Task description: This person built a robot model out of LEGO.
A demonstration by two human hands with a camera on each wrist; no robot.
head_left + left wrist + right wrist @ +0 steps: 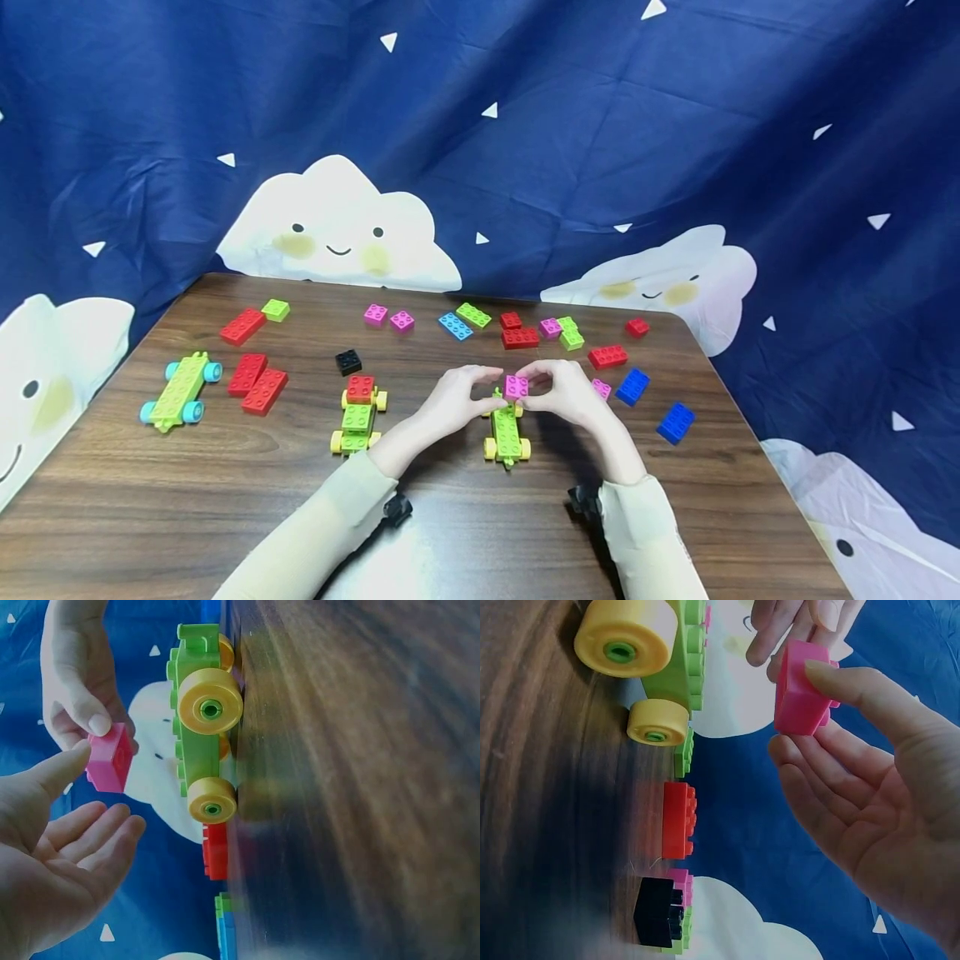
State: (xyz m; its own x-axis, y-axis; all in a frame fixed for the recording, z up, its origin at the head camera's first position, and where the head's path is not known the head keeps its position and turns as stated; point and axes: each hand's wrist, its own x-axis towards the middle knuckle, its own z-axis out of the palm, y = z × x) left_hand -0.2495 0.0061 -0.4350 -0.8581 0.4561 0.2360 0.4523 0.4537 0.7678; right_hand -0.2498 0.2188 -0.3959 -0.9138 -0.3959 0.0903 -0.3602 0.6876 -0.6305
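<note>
A pink two-by-two brick (516,387) is pinched between the thumb and fingers of my right hand (564,390). It hangs just above the far end of a green car base with yellow wheels (506,433). My left hand (454,395) is on the other side of the brick, its fingers extended and parted from the thumb. In the left wrist view the left thumb tip overlaps the edge of the pink brick (110,759). Seen from the right wrist, the right thumb lies on one side of the brick (799,694), studs facing away from the table.
Left of my left hand stands a yellow-wheeled car (358,421) carrying a red brick. A blue-wheeled green base (182,392) sits farther left, beside red bricks (264,392). A black brick (348,362) lies behind. Blue bricks (677,422) and several other colours lie right and along the back.
</note>
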